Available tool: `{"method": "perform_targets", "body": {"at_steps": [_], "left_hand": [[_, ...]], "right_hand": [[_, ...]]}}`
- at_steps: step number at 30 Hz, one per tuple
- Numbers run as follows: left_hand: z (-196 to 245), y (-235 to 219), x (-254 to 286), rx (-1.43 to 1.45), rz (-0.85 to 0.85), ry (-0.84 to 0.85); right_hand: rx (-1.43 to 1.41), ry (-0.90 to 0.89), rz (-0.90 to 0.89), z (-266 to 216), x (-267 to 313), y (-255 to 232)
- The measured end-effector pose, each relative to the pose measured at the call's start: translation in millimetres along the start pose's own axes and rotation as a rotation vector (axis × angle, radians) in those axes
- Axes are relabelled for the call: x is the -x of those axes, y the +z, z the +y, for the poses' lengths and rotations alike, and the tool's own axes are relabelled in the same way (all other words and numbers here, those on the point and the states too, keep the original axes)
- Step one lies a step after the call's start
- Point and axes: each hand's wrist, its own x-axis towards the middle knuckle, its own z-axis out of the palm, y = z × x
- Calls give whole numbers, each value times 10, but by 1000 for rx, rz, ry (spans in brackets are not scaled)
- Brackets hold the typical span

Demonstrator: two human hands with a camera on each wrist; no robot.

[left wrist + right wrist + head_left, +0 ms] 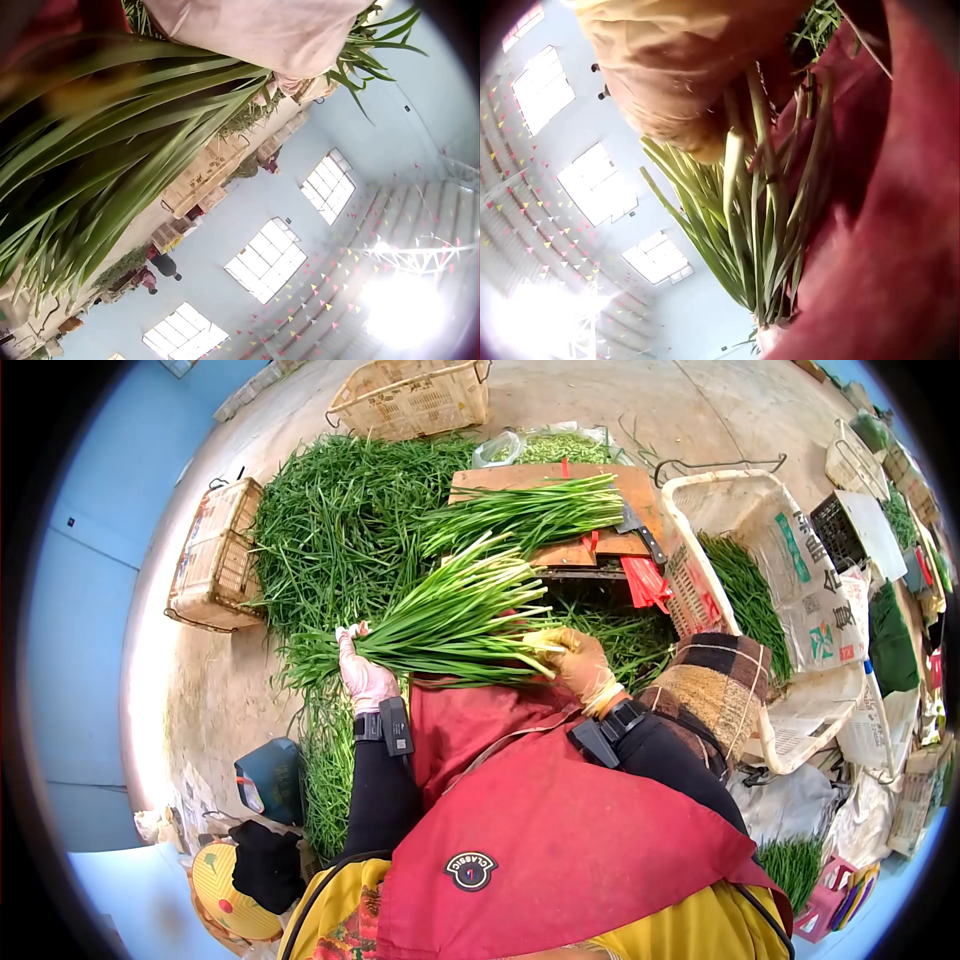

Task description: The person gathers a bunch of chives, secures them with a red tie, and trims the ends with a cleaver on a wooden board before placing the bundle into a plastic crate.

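A large bunch of garlic chives (455,610) lies across the lap, pale stem ends to the right. My left hand (367,682), in a pale glove, grips the leafy end; long flat leaves (127,157) fan out beside it in the left wrist view. At the cut ends, my yellow-gloved right hand (583,665) pinches a few stems. In the right wrist view those pale stems (735,176) hang below the curled fingers, whose tips are partly hidden. Another bundle of chives (530,515) rests on a wooden board (490,482) just ahead, beside a knife (642,535).
A big heap of loose chives (345,530) spreads at the left. Red ties (645,582) hang by the board. To the right stands a lined plastic crate (725,495) with more chives inside. Other crates (215,555) stand around, and a blue-green container (270,780) sits lower left.
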Motion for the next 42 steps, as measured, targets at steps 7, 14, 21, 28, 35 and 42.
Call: {"method": "perform_targets", "body": {"at_steps": [7, 14, 21, 28, 35, 42], "left_hand": [[-12, -47, -32, 95, -29, -21], [-1, -7, -1, 184, -53, -66], [11, 53, 40, 93, -31, -7], [128, 215, 207, -10, -26, 70], [199, 552, 479, -62, -49, 180], [179, 703, 688, -145, -182, 144]], "right_hand": [[14, 16, 341, -205, 30, -701], [464, -118, 157, -408, 211, -920], [504, -281, -165, -373, 164, -79], [908, -432, -105, -316, 50, 10], [595, -19, -207, -441, 37, 194], [-275, 181, -216, -854, 80, 278]]}}
